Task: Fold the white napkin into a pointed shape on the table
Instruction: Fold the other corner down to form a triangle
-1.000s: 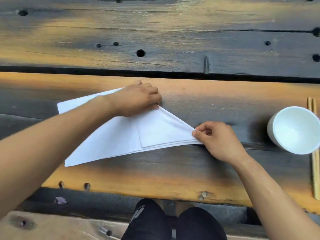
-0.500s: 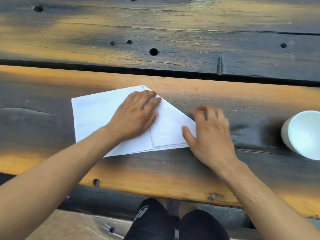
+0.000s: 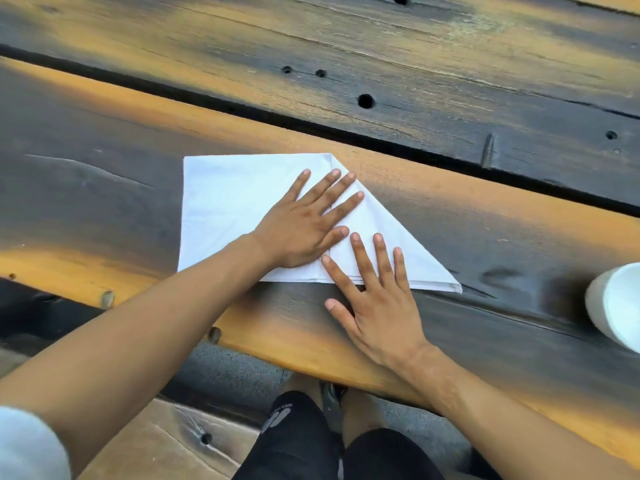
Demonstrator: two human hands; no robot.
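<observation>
We look down on a table [image 3: 485, 244] of heavy wooden planks, dark and charred-looking in the middle with orange-yellow patches toward the edges, and a deep black gap running between the near plank and the far one. Round holes dot the far plank, and a crack runs along the near plank at the right. The white napkin [image 3: 235, 202] lies flat on the near plank, left of centre, with its right side folded down into a slanted edge that ends in a point at the near right. Our left hand [image 3: 304, 223] rests open on the middle of the napkin, palm down, fingers spread and gripping nothing. Our right hand [image 3: 377, 299] is also open and flat, its fingertips on the napkin's near edge and its palm on the bare wood just nearer. A white cup [image 3: 616, 306] sits at the right border, well apart from the napkin. Below the table's near edge we see dark-clad knees [image 3: 311, 445], grey ground and another wooden board.
</observation>
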